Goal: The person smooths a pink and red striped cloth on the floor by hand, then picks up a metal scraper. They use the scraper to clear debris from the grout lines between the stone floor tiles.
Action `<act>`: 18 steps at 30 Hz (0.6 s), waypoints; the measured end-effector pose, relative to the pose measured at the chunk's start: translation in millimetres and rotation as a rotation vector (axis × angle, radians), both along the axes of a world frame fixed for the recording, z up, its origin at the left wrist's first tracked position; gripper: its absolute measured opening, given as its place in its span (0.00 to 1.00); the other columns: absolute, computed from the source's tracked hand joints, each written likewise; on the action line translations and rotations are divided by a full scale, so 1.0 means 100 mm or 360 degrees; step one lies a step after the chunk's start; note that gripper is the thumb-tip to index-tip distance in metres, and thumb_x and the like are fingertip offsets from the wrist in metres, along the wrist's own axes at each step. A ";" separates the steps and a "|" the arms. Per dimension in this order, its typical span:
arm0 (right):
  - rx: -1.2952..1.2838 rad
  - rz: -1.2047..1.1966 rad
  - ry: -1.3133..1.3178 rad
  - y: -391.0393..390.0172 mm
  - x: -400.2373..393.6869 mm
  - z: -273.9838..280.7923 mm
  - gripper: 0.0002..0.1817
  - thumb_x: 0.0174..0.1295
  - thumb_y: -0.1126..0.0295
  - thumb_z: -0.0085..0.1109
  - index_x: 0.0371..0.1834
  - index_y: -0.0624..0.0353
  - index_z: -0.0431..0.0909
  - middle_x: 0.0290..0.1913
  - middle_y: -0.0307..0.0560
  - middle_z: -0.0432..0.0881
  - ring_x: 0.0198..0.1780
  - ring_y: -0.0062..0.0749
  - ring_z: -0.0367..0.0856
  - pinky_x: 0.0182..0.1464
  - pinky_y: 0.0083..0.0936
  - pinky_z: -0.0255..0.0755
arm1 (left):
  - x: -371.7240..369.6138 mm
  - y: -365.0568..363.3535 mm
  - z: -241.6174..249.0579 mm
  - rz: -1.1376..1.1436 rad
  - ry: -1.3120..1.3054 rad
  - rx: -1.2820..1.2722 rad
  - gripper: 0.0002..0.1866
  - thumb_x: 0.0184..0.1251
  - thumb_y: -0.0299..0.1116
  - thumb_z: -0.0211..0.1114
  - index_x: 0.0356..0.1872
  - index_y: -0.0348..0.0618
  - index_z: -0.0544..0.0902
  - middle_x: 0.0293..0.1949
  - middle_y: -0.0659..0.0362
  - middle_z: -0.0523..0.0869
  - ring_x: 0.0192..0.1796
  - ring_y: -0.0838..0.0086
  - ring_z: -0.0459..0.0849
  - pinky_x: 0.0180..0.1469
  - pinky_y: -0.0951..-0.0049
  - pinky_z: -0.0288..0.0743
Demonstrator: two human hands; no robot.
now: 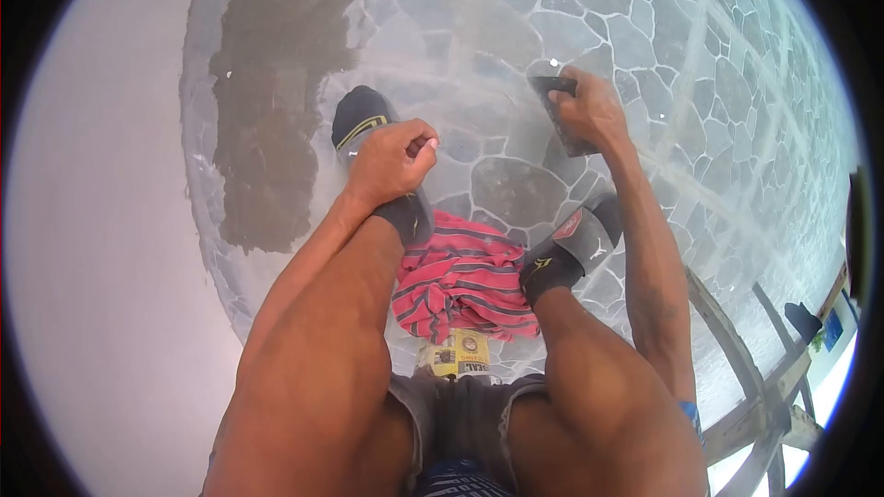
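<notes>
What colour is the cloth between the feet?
Red with dark stripes, the cloth, head view.

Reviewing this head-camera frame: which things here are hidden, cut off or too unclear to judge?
- Dark tool in the right hand: the fingers cover much of it, so its shape is unclear.
- Left hand: fist closed; whether it holds anything is hidden.
- Yellow packet: print too small, partly under the striped cloth.
- Wooden frame: cut off by the lens edge.
- Left sock: partly behind the left hand.

My two hands (396, 161), two socked feet (562, 258), one dark scraper (562, 115), one striped cloth (465, 281), one yellow packet (459, 352).
</notes>
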State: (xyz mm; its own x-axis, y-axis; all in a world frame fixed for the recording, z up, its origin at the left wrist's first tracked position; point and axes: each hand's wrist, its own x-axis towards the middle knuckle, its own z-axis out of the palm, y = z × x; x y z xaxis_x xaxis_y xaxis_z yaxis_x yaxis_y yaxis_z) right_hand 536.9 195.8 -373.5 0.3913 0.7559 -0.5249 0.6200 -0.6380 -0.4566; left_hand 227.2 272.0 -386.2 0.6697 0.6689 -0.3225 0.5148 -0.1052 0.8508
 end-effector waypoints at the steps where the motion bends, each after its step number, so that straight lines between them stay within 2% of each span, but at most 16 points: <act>1: -0.0066 -0.0137 0.0019 0.01 0.13 0.08 0.13 0.66 0.65 0.66 0.49 0.60 0.86 0.36 0.58 0.89 0.39 0.51 0.89 0.46 0.42 0.77 | 0.01 -0.01 0.04 0.0006 0.0018 -0.0016 0.05 0.68 0.30 0.67 0.37 0.40 0.87 0.29 0.56 0.90 0.31 0.67 0.89 0.37 0.69 0.81; 4: -0.0102 -0.0248 0.0122 0.01 0.42 0.02 0.12 0.66 0.66 0.66 0.48 0.60 0.86 0.33 0.51 0.89 0.33 0.38 0.88 0.41 0.37 0.77 | 0.02 -0.02 0.02 -0.0007 0.0011 -0.0011 0.05 0.68 0.30 0.67 0.37 0.40 0.87 0.29 0.56 0.89 0.31 0.67 0.89 0.37 0.69 0.81; 5: -0.0163 -0.0261 0.0130 0.11 0.20 0.19 0.13 0.65 0.66 0.67 0.48 0.61 0.86 0.36 0.56 0.90 0.38 0.45 0.90 0.45 0.41 0.78 | 0.01 -0.02 0.01 -0.0016 0.0006 -0.0002 0.05 0.68 0.30 0.67 0.37 0.40 0.87 0.29 0.55 0.89 0.31 0.67 0.89 0.37 0.68 0.81; 6: 0.0146 0.0028 -0.0091 0.01 0.07 -0.21 0.15 0.64 0.65 0.67 0.49 0.61 0.86 0.41 0.62 0.90 0.46 0.56 0.89 0.50 0.46 0.78 | 0.01 -0.04 0.01 -0.0024 0.0013 -0.0009 0.05 0.68 0.30 0.66 0.37 0.40 0.87 0.29 0.55 0.90 0.31 0.67 0.89 0.37 0.68 0.81; 7: 0.0039 0.0131 0.0049 0.12 -0.18 -0.19 0.16 0.63 0.64 0.67 0.51 0.61 0.86 0.45 0.66 0.89 0.53 0.64 0.86 0.55 0.50 0.77 | 0.01 -0.04 0.01 -0.0029 0.0019 -0.0009 0.05 0.68 0.30 0.66 0.37 0.40 0.87 0.29 0.55 0.90 0.31 0.67 0.89 0.37 0.68 0.81; 9: -0.0095 0.0330 -0.0144 0.27 -0.48 -0.26 0.16 0.63 0.64 0.67 0.52 0.59 0.86 0.47 0.66 0.88 0.53 0.65 0.86 0.56 0.51 0.77 | 0.02 -0.01 0.02 -0.0027 0.0014 0.0019 0.05 0.68 0.31 0.66 0.37 0.40 0.87 0.29 0.55 0.90 0.31 0.66 0.89 0.36 0.68 0.81; 11: 0.0026 0.0282 -0.0042 0.20 -0.40 -0.22 0.16 0.64 0.64 0.67 0.51 0.60 0.86 0.46 0.66 0.88 0.52 0.65 0.86 0.56 0.50 0.77 | 0.01 -0.03 0.02 -0.0028 0.0005 0.0028 0.05 0.68 0.31 0.66 0.37 0.40 0.86 0.29 0.55 0.90 0.31 0.66 0.89 0.36 0.68 0.81; 13: 0.0011 0.0028 0.0058 0.18 -0.19 -0.03 0.16 0.65 0.63 0.67 0.50 0.61 0.86 0.44 0.63 0.89 0.51 0.61 0.87 0.54 0.48 0.77 | 0.02 0.02 -0.01 0.0003 -0.0042 0.0040 0.05 0.68 0.30 0.67 0.37 0.40 0.86 0.29 0.56 0.90 0.30 0.67 0.89 0.36 0.68 0.81; 14: 0.0126 -0.0081 -0.0069 0.08 -0.02 -0.16 0.15 0.65 0.63 0.67 0.49 0.61 0.86 0.42 0.60 0.90 0.48 0.57 0.89 0.52 0.45 0.78 | -0.01 -0.03 -0.01 0.0011 -0.0050 0.0009 0.05 0.67 0.30 0.67 0.37 0.40 0.86 0.30 0.56 0.90 0.30 0.67 0.89 0.36 0.68 0.81; 15: -0.0177 -0.0243 0.0152 0.18 0.10 0.15 0.15 0.64 0.63 0.68 0.50 0.60 0.87 0.42 0.59 0.91 0.47 0.53 0.90 0.50 0.44 0.78 | -0.05 -0.10 0.01 0.0012 -0.0020 -0.0020 0.05 0.67 0.30 0.67 0.37 0.40 0.86 0.29 0.56 0.90 0.30 0.67 0.89 0.36 0.68 0.81; 17: -0.0146 -0.0278 0.0179 0.16 0.30 0.09 0.14 0.64 0.65 0.68 0.49 0.59 0.87 0.40 0.59 0.91 0.45 0.51 0.90 0.49 0.43 0.79 | 0.01 -0.04 0.01 0.0015 -0.0010 0.0002 0.05 0.67 0.30 0.67 0.37 0.40 0.86 0.29 0.56 0.90 0.30 0.67 0.88 0.36 0.68 0.81; 18: -0.0117 -0.0147 0.0108 0.20 0.23 0.04 0.14 0.64 0.65 0.67 0.49 0.59 0.87 0.40 0.60 0.91 0.45 0.52 0.90 0.50 0.44 0.79 | 0.02 -0.01 0.00 0.0010 -0.0013 0.0017 0.05 0.67 0.30 0.67 0.37 0.40 0.86 0.29 0.56 0.89 0.30 0.67 0.88 0.36 0.68 0.81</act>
